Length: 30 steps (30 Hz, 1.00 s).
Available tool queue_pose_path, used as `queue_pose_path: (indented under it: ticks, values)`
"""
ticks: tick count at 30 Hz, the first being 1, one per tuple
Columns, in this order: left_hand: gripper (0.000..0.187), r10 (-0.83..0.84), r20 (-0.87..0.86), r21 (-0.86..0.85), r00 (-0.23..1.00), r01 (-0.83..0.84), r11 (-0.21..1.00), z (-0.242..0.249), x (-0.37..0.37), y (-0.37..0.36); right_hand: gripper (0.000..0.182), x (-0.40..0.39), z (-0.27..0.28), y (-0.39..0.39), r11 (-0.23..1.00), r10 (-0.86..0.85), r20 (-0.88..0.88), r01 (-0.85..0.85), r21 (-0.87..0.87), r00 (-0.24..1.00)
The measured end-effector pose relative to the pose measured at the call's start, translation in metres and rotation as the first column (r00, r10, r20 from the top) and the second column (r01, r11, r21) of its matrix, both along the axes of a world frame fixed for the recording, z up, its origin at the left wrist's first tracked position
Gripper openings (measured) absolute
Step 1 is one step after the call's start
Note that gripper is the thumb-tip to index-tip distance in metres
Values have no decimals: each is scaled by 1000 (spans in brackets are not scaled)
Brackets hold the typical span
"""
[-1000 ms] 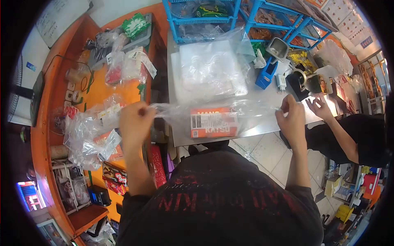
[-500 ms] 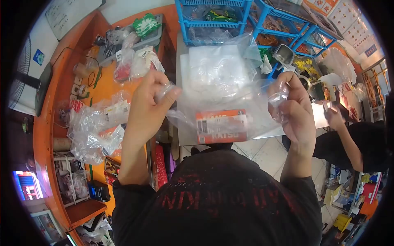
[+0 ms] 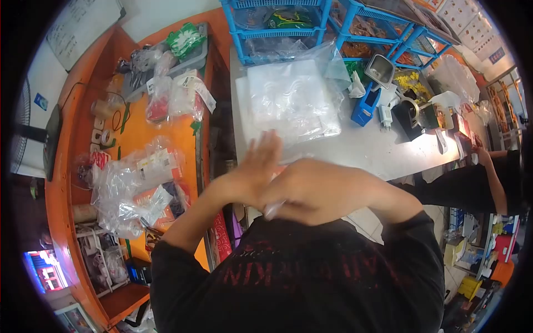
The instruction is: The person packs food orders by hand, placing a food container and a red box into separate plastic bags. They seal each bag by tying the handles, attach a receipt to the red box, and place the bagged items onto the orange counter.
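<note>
Both hands are crossed close together in front of my chest, blurred by motion. My left hand (image 3: 260,166) has its fingers stretched out and apart, pointing away from me. Over its wrist side lies my right hand (image 3: 305,188), its fingers curled closed. A shiny bit of clear plastic bag (image 3: 275,210) pokes out below the right fingers. Between the hands a small orange-red patch of the box (image 3: 276,170) shows; the rest of box and bag is hidden. Just beyond lies a stack of clear plastic bags (image 3: 288,94) on the metal table (image 3: 361,147).
On the orange counter (image 3: 141,125) at left lie bagged packages (image 3: 133,177) and a grey tray (image 3: 200,55). Blue basket racks (image 3: 277,33) stand at the back. A blue container (image 3: 365,105) sits at right. Another person's arm (image 3: 491,177) reaches in at far right.
My hands were apart, stretching the bag with the orange-red box inside. They have come together and crossed near my chest, and the left fingers have straightened.
</note>
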<state>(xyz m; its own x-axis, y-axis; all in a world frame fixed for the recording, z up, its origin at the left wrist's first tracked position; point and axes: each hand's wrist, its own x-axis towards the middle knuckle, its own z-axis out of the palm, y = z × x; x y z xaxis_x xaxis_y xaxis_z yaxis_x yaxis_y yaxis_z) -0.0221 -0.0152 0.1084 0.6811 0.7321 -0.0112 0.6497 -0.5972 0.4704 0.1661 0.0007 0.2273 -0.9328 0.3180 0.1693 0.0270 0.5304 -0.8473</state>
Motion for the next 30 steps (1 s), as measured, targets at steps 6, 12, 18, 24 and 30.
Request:
queue_pose_path:
  ticks: [6,12,18,24,30]
  values:
    - [98,-19,230,-719,973,183,670,-116,50,-3,20,-95,-99,70,997,37,-31,-35,69,999]
    - [75,344,-108,-865,933,-259,430,-139,45,-10,30,-109,-204,120,897,-429,20,423,131,903]
    - [53,-259,202,301,945,191,934,-114,46,22,25,23,-169,140,588,-719,-4,605,-536,695]
    - [17,600,250,-512,760,-422,748,24,49,47,59,88,-194,23,521,-720,-374,812,265,584]
    - [30,746,562,-656,357,-357,665,88,68,54,52,28,-162,33,647,-558,-524,733,211,643]
